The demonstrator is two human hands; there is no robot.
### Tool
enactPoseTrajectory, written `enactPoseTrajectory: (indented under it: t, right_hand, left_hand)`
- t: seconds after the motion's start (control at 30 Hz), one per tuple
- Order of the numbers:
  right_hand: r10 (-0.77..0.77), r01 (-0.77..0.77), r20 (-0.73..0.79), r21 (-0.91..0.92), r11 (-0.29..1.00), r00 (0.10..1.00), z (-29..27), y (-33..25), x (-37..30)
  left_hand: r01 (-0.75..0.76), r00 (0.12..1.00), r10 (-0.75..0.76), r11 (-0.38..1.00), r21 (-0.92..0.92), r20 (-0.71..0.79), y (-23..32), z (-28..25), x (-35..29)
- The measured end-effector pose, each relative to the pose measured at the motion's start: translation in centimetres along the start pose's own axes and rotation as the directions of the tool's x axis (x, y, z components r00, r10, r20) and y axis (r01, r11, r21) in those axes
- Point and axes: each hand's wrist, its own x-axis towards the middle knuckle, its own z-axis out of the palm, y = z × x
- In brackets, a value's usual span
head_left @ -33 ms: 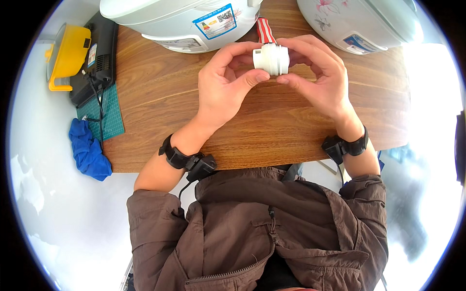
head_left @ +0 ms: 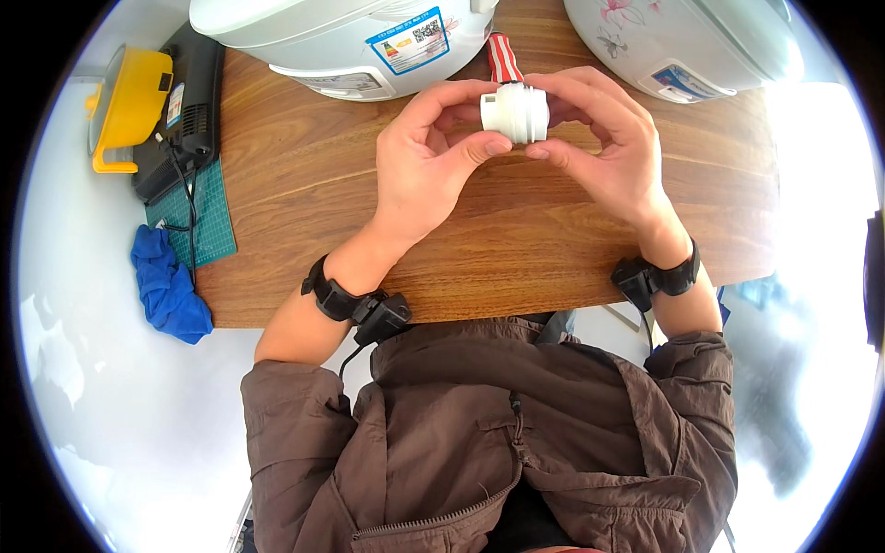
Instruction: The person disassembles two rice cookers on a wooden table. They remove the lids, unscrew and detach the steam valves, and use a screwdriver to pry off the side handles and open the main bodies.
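Observation:
A short white plastic cylinder (head_left: 514, 113) with ridged rings and a small slot in its side is held above the table. My left hand (head_left: 431, 155) pinches its left end between thumb and fingers. On the opposite end, the thumb and fingers of my right hand (head_left: 604, 138) are closed round the rim. What exact kind of part it is does not show. Just behind the cylinder is a red-and-white striped strip (head_left: 504, 58), its near end hidden by the cylinder. Black straps with small boxes sit on both my wrists.
Two pale rice cookers (head_left: 355, 46) (head_left: 687, 46) stand at the back of the wooden table (head_left: 516, 249). To the left are a black device (head_left: 194, 120), a yellow-handled item (head_left: 138, 97), a green cutting mat (head_left: 210, 217) with a black cable, and a blue cloth (head_left: 168, 286) at the edge.

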Motion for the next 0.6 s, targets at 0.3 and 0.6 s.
enactPoseTrajectory:
  t: [0.3,0.6]
  right_hand:
    - [0.08,-0.08,0.012,-0.015,0.997,0.997,0.02,0.26,-0.3]
    - [0.152,-0.154,0.021,0.084,0.985,0.988,0.33,0.44,-0.68]
  left_hand:
    - [-0.112,0.993,0.107,0.984,0.138,0.041,0.05,-0.12,0.02]
    - [-0.229,0.972,0.206,0.937,0.263,0.114,0.46,-0.23,0.05]
